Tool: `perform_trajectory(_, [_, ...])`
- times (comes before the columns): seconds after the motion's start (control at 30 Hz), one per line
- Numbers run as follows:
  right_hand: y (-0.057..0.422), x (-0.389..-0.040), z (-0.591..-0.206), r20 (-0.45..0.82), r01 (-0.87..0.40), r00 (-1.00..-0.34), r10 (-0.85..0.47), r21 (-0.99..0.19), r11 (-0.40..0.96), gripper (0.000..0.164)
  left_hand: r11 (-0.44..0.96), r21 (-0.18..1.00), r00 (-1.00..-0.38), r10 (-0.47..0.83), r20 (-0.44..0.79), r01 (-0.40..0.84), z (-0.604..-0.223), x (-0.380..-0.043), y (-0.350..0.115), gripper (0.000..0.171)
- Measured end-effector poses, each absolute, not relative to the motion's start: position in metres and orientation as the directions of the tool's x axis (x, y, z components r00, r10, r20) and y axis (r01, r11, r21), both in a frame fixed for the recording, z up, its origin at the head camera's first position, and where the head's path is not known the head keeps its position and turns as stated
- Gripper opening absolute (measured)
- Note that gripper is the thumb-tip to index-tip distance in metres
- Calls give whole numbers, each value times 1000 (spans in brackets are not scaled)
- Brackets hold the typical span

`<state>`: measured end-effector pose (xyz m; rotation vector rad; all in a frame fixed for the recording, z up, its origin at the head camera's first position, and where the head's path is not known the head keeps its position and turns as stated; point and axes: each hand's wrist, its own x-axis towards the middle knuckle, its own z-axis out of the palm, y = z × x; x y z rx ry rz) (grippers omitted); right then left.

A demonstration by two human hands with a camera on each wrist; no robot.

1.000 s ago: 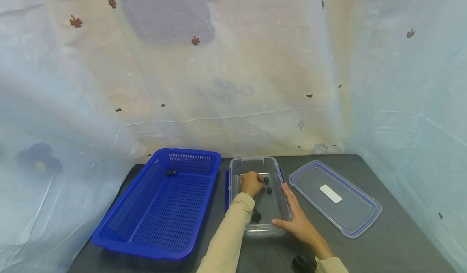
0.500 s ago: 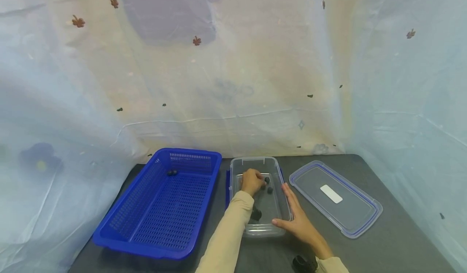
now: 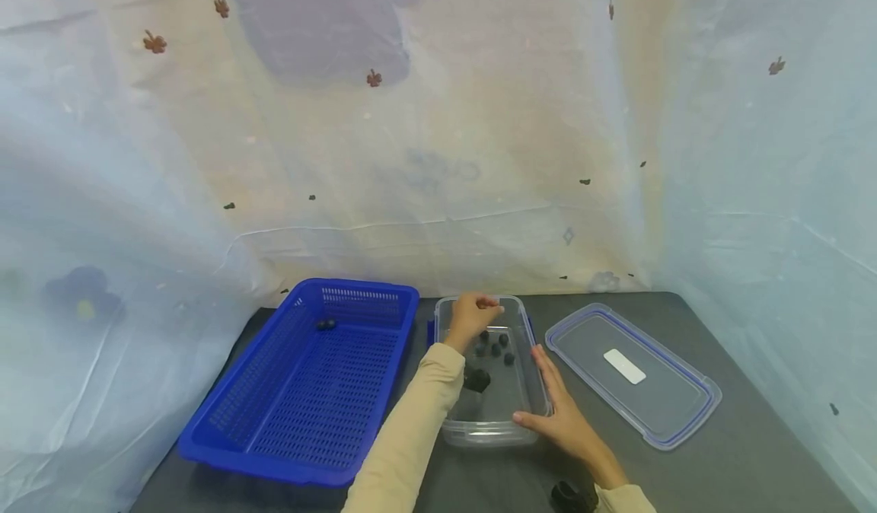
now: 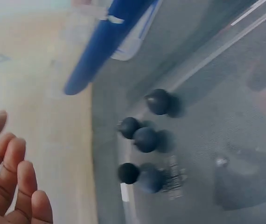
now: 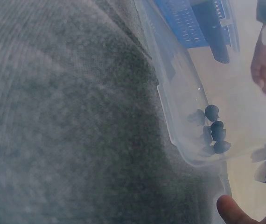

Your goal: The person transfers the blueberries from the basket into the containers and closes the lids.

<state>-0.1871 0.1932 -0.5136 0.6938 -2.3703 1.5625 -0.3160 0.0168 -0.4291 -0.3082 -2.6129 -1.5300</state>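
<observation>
A clear plastic box (image 3: pixel 489 431) with blue side latches (image 4: pixel 102 51) stands at the middle of the table. Several small dark-blue round balls (image 4: pixel 158 101) lie on its floor towards the far end. Over that far end hovers my left hand (image 3: pixel 471 317), its fingers loosely bent; in the left wrist view nothing shows between them. My right hand (image 3: pixel 562 418) rests along the box's right side, thumb by the near right corner and fingers stretched up the wall. Below the left sleeve's cuff, the black wrist camera (image 3: pixel 477 380) overlaps the box in the head view.
On the left is a large blue slotted basket (image 3: pixel 274 467) with a pair of dark balls (image 3: pixel 326 324) at its far end. The clear box lid (image 3: pixel 668 403), with a blue seal and white label, lies flat on the right. Pale plastic sheeting (image 3: pixel 438 155) hangs behind the table.
My left hand has lifted up and away from the box floor, uncovering several dark balls there. The right hand has stayed at the box's side.
</observation>
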Motion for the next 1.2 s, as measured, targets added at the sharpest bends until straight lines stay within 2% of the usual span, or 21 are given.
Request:
perform_trajectory(0.2, [194,-188,-515,434,-502,-863,-261,-800,329,108,397,860,-946,189,264,320,-416,-319,7,20])
perform_trajectory(0.5, [193,-189,-516,432,-498,-865,-256,-801,333,108,335,859,-922,163,352,387,-384,-318,-19,19])
perform_trajectory(0.8, [193,-189,-515,433,-501,-863,-261,-800,329,108,372,806,-888,192,417,459,-358,-317,-55,23])
perform_trajectory(1.0, [193,-189,-514,434,-501,-863,-260,-800,330,108,406,785,-883,173,437,468,-349,-317,-81,28])
perform_trajectory(1.2, [193,-188,-513,433,-502,-863,-262,-797,335,107,453,744,-864,144,482,490,-344,-316,-111,25])
